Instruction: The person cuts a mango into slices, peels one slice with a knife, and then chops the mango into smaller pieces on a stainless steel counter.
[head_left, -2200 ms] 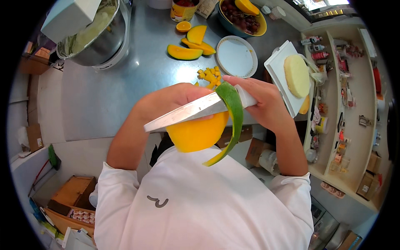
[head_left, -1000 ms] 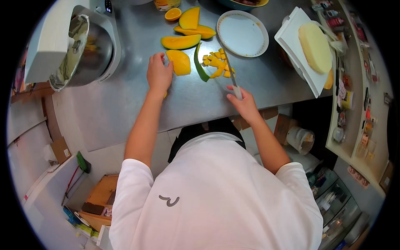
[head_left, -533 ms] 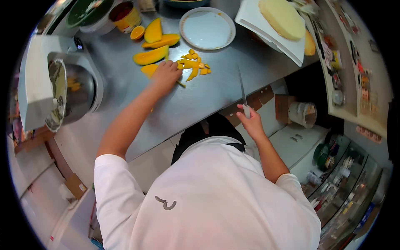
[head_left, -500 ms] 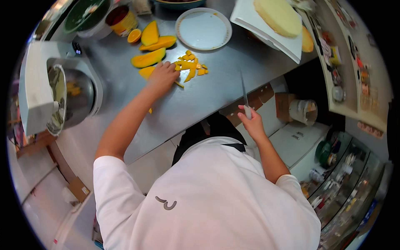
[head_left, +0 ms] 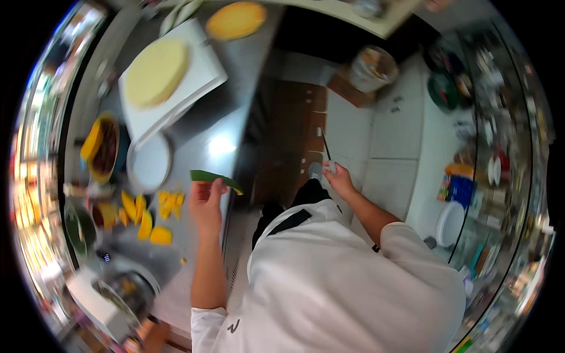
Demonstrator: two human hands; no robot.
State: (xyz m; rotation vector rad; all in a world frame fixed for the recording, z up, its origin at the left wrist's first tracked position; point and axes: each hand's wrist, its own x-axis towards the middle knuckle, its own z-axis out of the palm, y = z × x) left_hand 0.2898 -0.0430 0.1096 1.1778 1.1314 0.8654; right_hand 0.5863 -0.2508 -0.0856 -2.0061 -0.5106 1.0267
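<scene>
A strip of green mango peel (head_left: pixel 207 176) is pinched in my left hand (head_left: pixel 206 203), above the near edge of the steel table. My right hand (head_left: pixel 341 180) grips a knife (head_left: pixel 332 166) by its pale handle, out over the floor away from the table. Its thin blade points forward. On the table left of my left hand are small cut mango pieces (head_left: pixel 170 203). Several larger mango slices (head_left: pixel 144 220) lie beyond them. The white plate (head_left: pixel 150 162) stands near the fruit.
A round pale cake (head_left: pixel 156 73) rests on a white slab (head_left: pixel 203 73) farther along the table, with a yellow disc (head_left: pixel 236 20) behind. The stand mixer (head_left: pixel 97 300) is at lower left. A bin (head_left: pixel 374 69) and cardboard box (head_left: pixel 350 88) stand ahead; glass shelves (head_left: pixel 488 135) line the right.
My view and body have turned right. The left hand has left the mango on the table and lifted a piece of peel. The right hand still holds the knife.
</scene>
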